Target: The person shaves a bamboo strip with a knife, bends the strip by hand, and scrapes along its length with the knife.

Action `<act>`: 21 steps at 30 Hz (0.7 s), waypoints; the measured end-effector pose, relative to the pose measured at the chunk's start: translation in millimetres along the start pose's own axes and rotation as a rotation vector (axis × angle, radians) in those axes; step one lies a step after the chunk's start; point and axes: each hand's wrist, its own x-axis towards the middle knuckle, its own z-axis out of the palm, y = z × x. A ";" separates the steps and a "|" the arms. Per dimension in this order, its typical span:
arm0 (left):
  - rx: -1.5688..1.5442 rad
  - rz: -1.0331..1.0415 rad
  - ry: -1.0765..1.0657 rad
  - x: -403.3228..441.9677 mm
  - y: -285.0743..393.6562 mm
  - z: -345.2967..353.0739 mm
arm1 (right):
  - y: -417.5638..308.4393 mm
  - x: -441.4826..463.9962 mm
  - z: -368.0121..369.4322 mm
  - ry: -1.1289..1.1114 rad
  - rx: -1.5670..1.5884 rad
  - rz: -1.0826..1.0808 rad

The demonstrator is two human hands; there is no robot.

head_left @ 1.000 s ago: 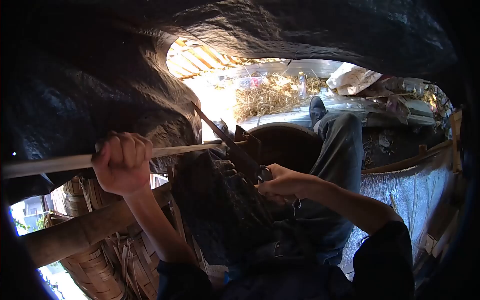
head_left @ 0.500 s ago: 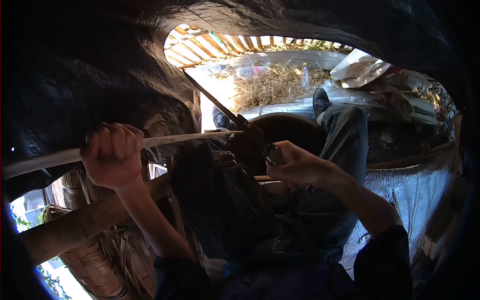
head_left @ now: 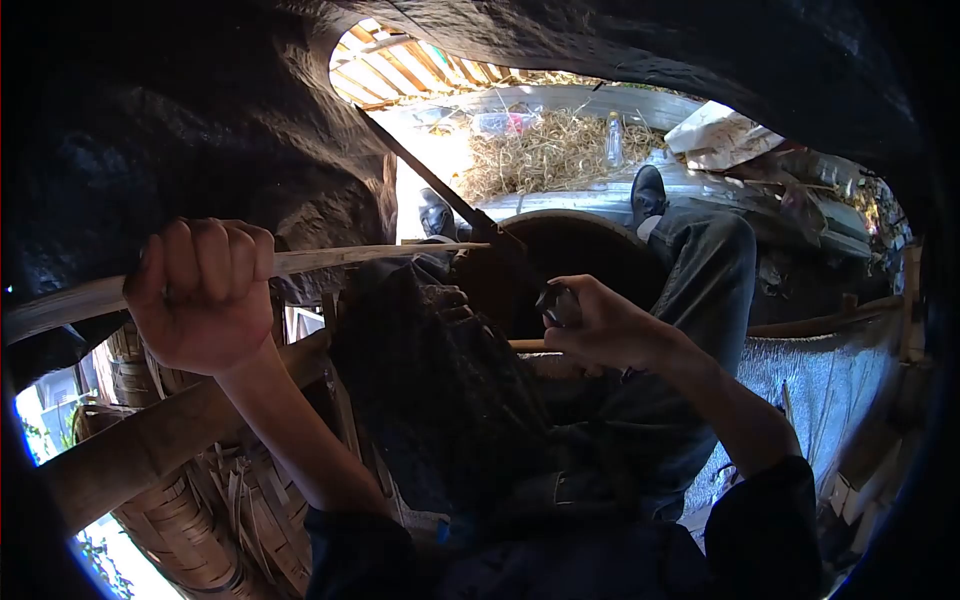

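Note:
My left hand (head_left: 203, 295) is closed in a fist around a long pale bamboo strip (head_left: 345, 259), which runs across my lap and narrows toward its right end. That tip meets a long dark flat bar (head_left: 425, 182), which looks like a blade and slants from upper left toward my right hand (head_left: 610, 325). The right fingers are wrapped round a dark handle (head_left: 560, 306) with a rounded end. Shadow hides the join between handle and bar. Just below the right hand, a thin tan stick (head_left: 527, 346) pokes out leftward.
A large round dark basin (head_left: 600, 222) sits between my legs. Beyond it lie straw (head_left: 545, 155), a clear bottle (head_left: 613, 140) and a pale sack (head_left: 722, 138). Dark sheeting (head_left: 180, 130) hangs overhead. A thick bamboo pole (head_left: 190, 432) and a woven basket (head_left: 185, 525) are at lower left.
My left hand has shifted left and slightly up with the bamboo strip, so more strip shows between fist and bar. My right hand has moved a little to the right.

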 end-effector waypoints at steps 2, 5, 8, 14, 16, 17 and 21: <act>-0.007 0.016 -0.009 0.9 0.2 -4.1 | 3.5 -0.1 1.6 -0.049 -0.019 -0.106; -0.017 0.004 -0.023 2.2 1.2 -5.8 | 22.4 10.3 12.0 -0.069 0.057 0.055; -0.019 -0.008 -0.017 4.0 1.6 0.1 | 69.4 41.3 4.0 -0.052 0.102 0.063; -0.057 -0.004 0.081 -3.1 4.0 -4.4 | 22.4 22.0 -1.8 0.071 0.012 0.004; -0.025 0.007 0.155 -4.0 5.0 -5.2 | 16.0 16.3 1.0 0.029 0.056 0.021; -0.024 0.006 0.154 -2.8 4.1 -4.5 | 15.2 15.0 2.9 -0.017 0.100 0.034; 0.002 0.044 0.199 -2.5 0.8 -3.1 | 92.7 50.1 0.6 0.007 0.053 0.208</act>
